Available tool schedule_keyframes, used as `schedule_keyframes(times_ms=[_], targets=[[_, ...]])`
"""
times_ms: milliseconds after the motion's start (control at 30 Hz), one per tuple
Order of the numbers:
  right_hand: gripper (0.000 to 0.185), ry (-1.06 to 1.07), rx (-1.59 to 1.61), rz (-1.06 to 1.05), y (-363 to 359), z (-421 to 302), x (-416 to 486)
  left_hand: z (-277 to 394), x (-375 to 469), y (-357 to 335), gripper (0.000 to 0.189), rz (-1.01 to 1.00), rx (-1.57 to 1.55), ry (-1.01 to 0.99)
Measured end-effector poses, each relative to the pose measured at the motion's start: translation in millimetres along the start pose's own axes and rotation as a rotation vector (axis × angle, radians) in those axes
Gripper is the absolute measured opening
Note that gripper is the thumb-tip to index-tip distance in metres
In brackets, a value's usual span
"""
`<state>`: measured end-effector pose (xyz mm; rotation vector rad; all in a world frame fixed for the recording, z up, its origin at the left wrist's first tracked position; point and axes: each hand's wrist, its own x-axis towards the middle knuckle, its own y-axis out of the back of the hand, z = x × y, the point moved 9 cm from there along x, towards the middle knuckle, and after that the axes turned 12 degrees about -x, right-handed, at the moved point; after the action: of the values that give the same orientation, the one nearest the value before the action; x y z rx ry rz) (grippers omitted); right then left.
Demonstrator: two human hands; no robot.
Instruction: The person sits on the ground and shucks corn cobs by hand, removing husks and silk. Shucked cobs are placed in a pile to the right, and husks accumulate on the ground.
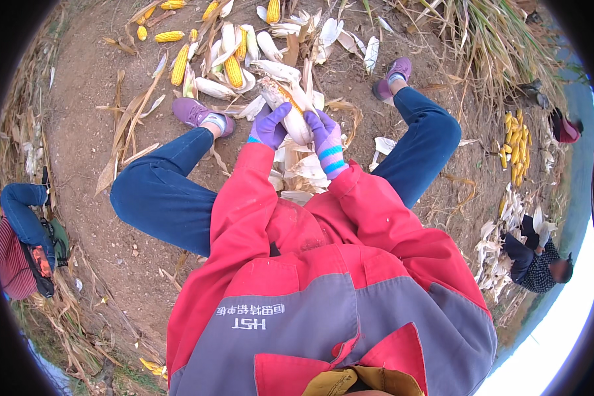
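Between my two gloved hands is an ear of corn, its pale husk split so that a strip of yellow kernels shows. My left hand, in a purple glove, grips the husk from one side with the thumb along the split. On the opposite side my right hand, in a purple glove with a striped cuff, holds the husk near the lower end. Loose husks lie on the ground under my wrists. Just beyond the hands are unhusked ears and a partly husked ear in a heap.
Bare yellow cobs lie on the soil at the upper left. Dry corn stalks stand at the upper right, near a pile of husked corn. One person sits by husks at right; another person is at left.
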<state>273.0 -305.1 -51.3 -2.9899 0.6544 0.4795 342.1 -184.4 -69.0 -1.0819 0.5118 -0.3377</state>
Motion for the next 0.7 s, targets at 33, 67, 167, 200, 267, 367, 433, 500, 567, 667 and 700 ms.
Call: schedule_keyframes(times_ms=[33,67,167,200,267,367,433,500,567,667,700], targets=[[0.029,-0.029,0.028,0.015,2.4,2.9,1.1,-1.3,0.1,2.7,0.070,0.035,-0.008,0.010],[0.029,-0.073,0.048,0.026,4.5,6.6,2.6,-1.9,0.5,3.2,0.070,0.037,-0.027,0.012],[0.030,-0.166,0.130,0.053,8.7,14.5,6.0,-1.4,5.2,11.8,0.061,0.055,-0.102,0.009],[0.030,-0.182,0.154,0.044,8.1,16.3,7.2,-2.6,6.6,20.9,0.057,0.117,-0.113,0.027],[0.031,-0.213,0.222,0.004,3.4,20.5,9.4,-3.5,9.4,24.0,0.063,0.074,-0.232,0.058],[0.032,-0.255,0.340,-0.067,-5.7,27.0,11.7,-2.3,10.9,34.7,0.063,0.095,-0.301,0.057],[0.034,-0.309,0.405,-0.073,-8.0,32.6,12.4,-1.3,11.2,37.2,0.061,0.075,-0.310,0.045],[0.035,-0.298,0.482,-0.141,-12.8,29.4,13.3,-3.2,11.4,44.3,0.060,0.119,-0.355,0.066],[0.036,-0.307,0.498,-0.166,-11.6,27.4,11.9,-2.2,11.8,51.7,0.062,0.163,-0.371,0.057],[0.035,-0.322,0.442,-0.162,-5.4,24.4,8.5,5.4,11.9,65.5,0.069,0.262,-0.353,-0.008],[0.035,-0.333,0.433,-0.161,-4.4,23.8,6.9,9.1,12.7,64.7,0.069,0.240,-0.369,-0.039]])
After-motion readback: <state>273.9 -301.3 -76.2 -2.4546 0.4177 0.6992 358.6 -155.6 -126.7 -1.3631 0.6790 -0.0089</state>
